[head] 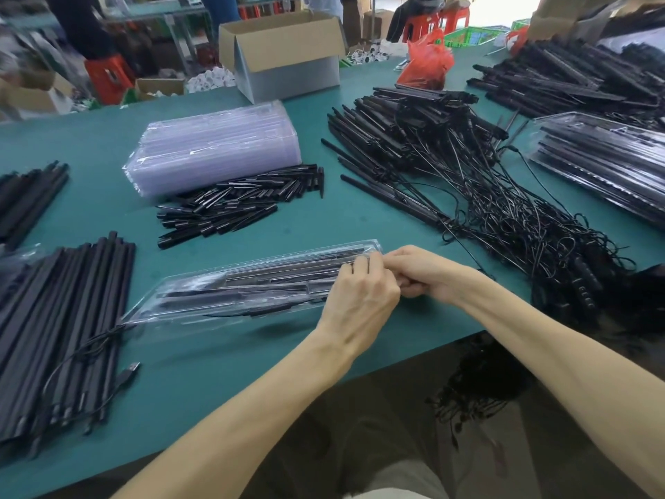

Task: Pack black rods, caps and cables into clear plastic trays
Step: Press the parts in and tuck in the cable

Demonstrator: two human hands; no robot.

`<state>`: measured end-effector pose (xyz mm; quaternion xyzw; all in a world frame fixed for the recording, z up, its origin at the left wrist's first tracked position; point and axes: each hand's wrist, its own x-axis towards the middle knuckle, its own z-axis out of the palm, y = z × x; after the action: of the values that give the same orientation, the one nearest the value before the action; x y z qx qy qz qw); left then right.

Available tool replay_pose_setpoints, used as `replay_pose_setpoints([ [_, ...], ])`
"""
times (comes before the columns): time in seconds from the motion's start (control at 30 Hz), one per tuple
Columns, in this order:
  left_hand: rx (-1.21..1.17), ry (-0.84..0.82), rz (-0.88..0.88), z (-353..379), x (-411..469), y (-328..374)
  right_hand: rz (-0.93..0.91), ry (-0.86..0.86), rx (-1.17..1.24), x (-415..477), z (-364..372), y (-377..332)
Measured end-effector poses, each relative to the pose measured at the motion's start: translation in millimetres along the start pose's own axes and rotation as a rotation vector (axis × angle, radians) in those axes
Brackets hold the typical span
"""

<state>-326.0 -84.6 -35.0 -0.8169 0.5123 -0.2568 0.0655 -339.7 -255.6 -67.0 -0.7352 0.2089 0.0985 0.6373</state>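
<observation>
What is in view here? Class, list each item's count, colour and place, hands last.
table: one, green, underneath.
near tray: one, clear, front centre, black rods inside.
tray stack: one, clear, behind centre.
caps: one pile, black, before the tray stack.
bare rods: two piles, black, left side.
USB cable: one, black, across the nearer left pile.
cabled rods: one tangled heap, black, right of centre.
filled trays: one stack, clear, far right.
cardboard box: one, brown, back centre.
bag: one, red, back right.
left hand: one, gripping the near tray's right end.
right hand: one, pinching that same end.
</observation>
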Motion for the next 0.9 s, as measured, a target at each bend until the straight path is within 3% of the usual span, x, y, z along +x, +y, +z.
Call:
replay_pose_setpoints([
  [0.3,-0.077,0.159,0.046,29,-4,-8,0.000,0.030,0.000,-3,5,-2],
  [0.63,-0.035,0.089,-0.038,16,1,-4,0.006,0.058,0.074,-3,6,0],
  [0.9,-0.053,0.223,0.014,34,0,-6,0.034,0.052,0.057,-4,7,-2],
])
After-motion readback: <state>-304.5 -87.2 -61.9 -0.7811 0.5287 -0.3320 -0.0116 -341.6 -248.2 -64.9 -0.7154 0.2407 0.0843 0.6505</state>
